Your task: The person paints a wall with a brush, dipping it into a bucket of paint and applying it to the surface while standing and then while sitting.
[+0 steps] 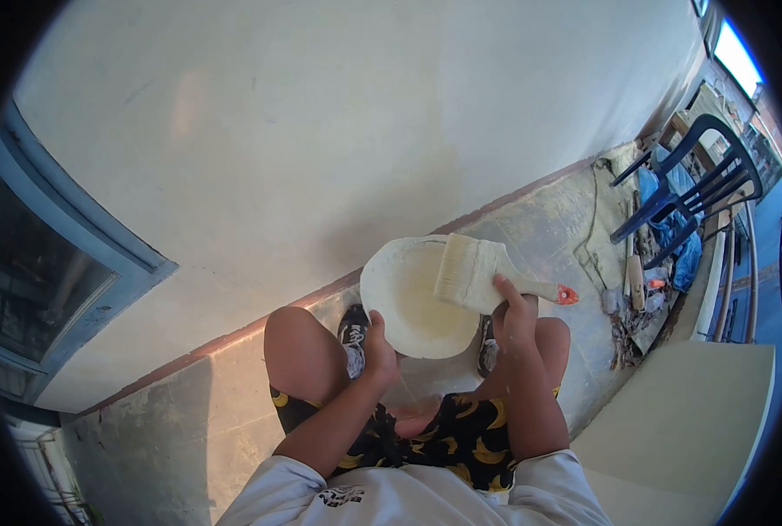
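Note:
My left hand (380, 349) grips the lower left rim of a round white bowl (399, 307), which holds pale, cream-coloured liquid. My right hand (515, 307) is closed around a wide paintbrush (471, 270) near the base of its handle. Pale paint coats the brush's bristles and much of its handle, whose tip is red. The bristles lie over the right side of the bowl; whether they touch the liquid is hard to tell. Both hands are in front of my bent knees.
A pale wall (321, 131) rises ahead above the concrete floor (549, 219). At the left is a blue-framed window (84, 228). A dark blue plastic chair (689, 188) stands at the right among debris and blue cloth (687, 259). A pale panel (680, 421) is at the lower right.

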Tool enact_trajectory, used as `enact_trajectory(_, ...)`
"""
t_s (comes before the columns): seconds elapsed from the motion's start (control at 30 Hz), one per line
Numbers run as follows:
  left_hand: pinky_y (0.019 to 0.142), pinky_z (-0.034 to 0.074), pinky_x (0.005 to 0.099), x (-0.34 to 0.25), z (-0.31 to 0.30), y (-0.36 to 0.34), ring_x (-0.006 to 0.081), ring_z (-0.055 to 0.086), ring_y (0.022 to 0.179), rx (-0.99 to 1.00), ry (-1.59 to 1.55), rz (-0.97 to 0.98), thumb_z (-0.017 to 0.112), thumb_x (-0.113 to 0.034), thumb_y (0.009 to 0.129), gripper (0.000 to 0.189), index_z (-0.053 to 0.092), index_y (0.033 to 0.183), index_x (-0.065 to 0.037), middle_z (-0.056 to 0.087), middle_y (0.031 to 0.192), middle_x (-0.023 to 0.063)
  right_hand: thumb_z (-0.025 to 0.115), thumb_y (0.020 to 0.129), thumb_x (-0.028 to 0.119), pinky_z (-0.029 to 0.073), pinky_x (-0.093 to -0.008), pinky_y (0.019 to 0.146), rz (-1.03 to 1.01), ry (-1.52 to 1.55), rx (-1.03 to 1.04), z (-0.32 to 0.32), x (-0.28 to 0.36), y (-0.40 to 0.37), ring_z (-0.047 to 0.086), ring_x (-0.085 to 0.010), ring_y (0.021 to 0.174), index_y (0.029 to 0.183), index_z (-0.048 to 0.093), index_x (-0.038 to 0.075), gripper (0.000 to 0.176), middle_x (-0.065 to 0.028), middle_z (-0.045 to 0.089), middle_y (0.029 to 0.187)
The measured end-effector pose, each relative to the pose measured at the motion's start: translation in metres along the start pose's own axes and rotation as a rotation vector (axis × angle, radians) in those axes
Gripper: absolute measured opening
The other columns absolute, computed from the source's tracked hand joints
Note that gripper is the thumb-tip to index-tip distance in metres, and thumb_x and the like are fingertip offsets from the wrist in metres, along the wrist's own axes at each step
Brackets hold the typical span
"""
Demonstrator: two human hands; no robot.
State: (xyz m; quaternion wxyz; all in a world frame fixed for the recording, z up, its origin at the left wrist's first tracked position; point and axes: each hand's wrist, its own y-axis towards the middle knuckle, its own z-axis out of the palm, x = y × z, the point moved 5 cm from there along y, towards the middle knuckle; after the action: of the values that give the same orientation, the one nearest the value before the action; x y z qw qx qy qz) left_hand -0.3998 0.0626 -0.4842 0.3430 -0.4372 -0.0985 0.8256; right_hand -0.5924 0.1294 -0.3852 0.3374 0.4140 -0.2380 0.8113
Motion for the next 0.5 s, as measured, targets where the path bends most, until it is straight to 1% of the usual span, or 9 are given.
enact_trajectory(0.1, 0.095, 0.039, 0.0446, -0.005, 0.005, 0.002, 0.0273, 0.043, 0.121, -0.001, 0.034, -0.002, 0.023, -0.056, 0.092, 0.063, 0.028, 0.137, -0.011, 0.041, 0.134, 0.0107, 0.061, 0.082, 0.005, 0.049, -0.0298, 0.073, 0.037, -0.048, 0.031, 0.005, 0.004, 0.000, 0.060, -0.0191, 0.087, 0.111, 0.046, -0.007, 0.035, -0.0119, 0.058, 0.100)
enact_trajectory(0.17, 0.098, 0.038, 0.0390, -0.005, 0.003, 0.000, 0.0262, 0.045, 0.119, -0.087, -0.033, 0.030, 0.026, -0.050, 0.095, 0.060, 0.030, 0.135, -0.005, 0.044, 0.130, 0.0130, 0.062, 0.082, 0.009, 0.049, -0.0300, 0.073, -0.007, -0.017, 0.010, 0.004, 0.007, -0.007, 0.060, -0.0176, 0.084, 0.106, 0.050, -0.006, 0.032, -0.0103, 0.059, 0.096)
enact_trajectory(0.2, 0.098, 0.038, 0.0390, -0.001, -0.003, 0.000, 0.0262, 0.045, 0.119, -0.084, -0.016, -0.003, 0.026, -0.050, 0.095, 0.060, 0.030, 0.135, -0.005, 0.044, 0.130, 0.0130, 0.062, 0.082, 0.009, 0.049, -0.0300, 0.073, -0.004, -0.018, -0.028, -0.005, 0.005, -0.009, 0.060, -0.0176, 0.084, 0.106, 0.050, -0.006, 0.032, -0.0103, 0.059, 0.096)
enact_trajectory(0.27, 0.099, 0.035, 0.0438, 0.004, -0.008, 0.005, 0.0269, 0.038, 0.124, 0.019, 0.067, 0.000, 0.024, -0.059, 0.091, 0.066, 0.027, 0.138, -0.012, 0.039, 0.135, 0.0099, 0.064, 0.082, 0.015, 0.049, -0.0291, 0.072, 0.093, -0.340, 0.086, -0.017, 0.000, -0.008, 0.059, -0.0154, 0.082, 0.103, 0.055, -0.005, 0.030, -0.0089, 0.060, 0.092)
enact_trajectory(0.3, 0.099, 0.035, 0.0438, 0.009, -0.005, 0.003, 0.0269, 0.038, 0.124, 0.031, 0.081, -0.036, 0.024, -0.059, 0.091, 0.066, 0.027, 0.138, -0.012, 0.039, 0.135, 0.0099, 0.064, 0.082, 0.015, 0.049, -0.0291, 0.072, 0.096, -0.343, 0.046, -0.026, -0.002, -0.012, 0.059, -0.0154, 0.082, 0.103, 0.055, -0.005, 0.030, -0.0089, 0.060, 0.092)
enact_trajectory(0.37, 0.100, 0.034, 0.0436, 0.001, 0.003, 0.000, 0.0272, 0.039, 0.124, 0.047, 0.045, 0.005, 0.024, -0.059, 0.091, 0.066, 0.027, 0.138, -0.013, 0.038, 0.136, 0.0097, 0.064, 0.082, 0.018, 0.048, -0.0281, 0.070, 0.060, -0.313, 0.060, -0.024, -0.006, -0.013, 0.058, -0.0141, 0.081, 0.102, 0.058, -0.004, 0.030, -0.0079, 0.060, 0.089)
enact_trajectory(0.43, 0.100, 0.034, 0.0436, 0.004, 0.000, 0.004, 0.0272, 0.039, 0.124, 0.042, 0.058, 0.009, 0.024, -0.059, 0.091, 0.066, 0.027, 0.138, -0.013, 0.038, 0.136, 0.0096, 0.064, 0.082, 0.017, 0.048, -0.0272, 0.070, 0.067, -0.329, 0.065, -0.023, 0.000, -0.015, 0.059, -0.0142, 0.079, 0.104, 0.057, -0.005, 0.032, -0.0081, 0.061, 0.090)
enact_trajectory(0.5, 0.100, 0.034, 0.0436, 0.007, 0.001, 0.005, 0.0271, 0.038, 0.124, -0.017, 0.076, -0.029, 0.025, -0.058, 0.091, 0.066, 0.027, 0.138, -0.012, 0.038, 0.135, 0.0096, 0.064, 0.082, 0.018, 0.048, -0.0270, 0.070, 0.105, -0.452, 0.060, -0.024, 0.006, -0.019, 0.059, -0.0143, 0.078, 0.105, 0.057, -0.005, 0.033, -0.0083, 0.061, 0.090)
